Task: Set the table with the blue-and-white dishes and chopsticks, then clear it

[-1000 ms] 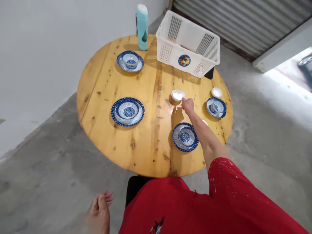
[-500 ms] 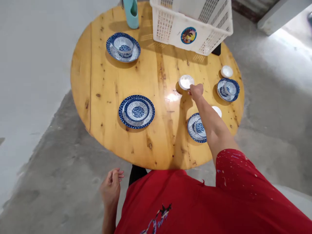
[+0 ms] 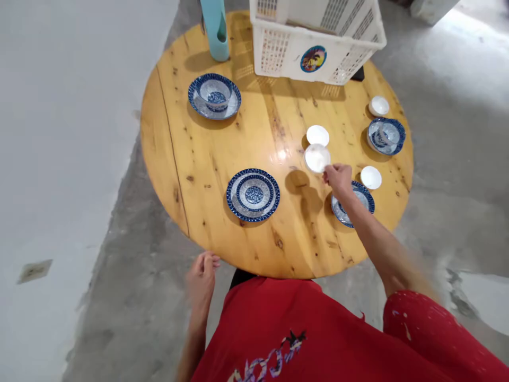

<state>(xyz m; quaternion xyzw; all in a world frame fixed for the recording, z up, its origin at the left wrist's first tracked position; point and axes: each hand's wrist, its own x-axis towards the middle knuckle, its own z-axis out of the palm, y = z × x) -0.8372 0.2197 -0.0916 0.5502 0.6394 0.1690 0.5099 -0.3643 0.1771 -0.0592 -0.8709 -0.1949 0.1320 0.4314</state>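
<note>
My right hand reaches over a round wooden table and pinches the rim of a small white dish, held just above the wood with its shadow below. A second small white dish lies just beyond it. Under my forearm sits a blue patterned plate, partly hidden. My left hand hangs below the table's near edge, fingers curled together and holding nothing.
A blue plate with a bowl sits at the far left, stacked blue plates near the front, and a blue plate with a cup at the right. Two more white dishes lie nearby. White basket and teal bottle stand at the back.
My right hand has pulled back toward me with a small white dish lifted off another that stays on the table. The view has shifted, and my left hand rose slightly.
</note>
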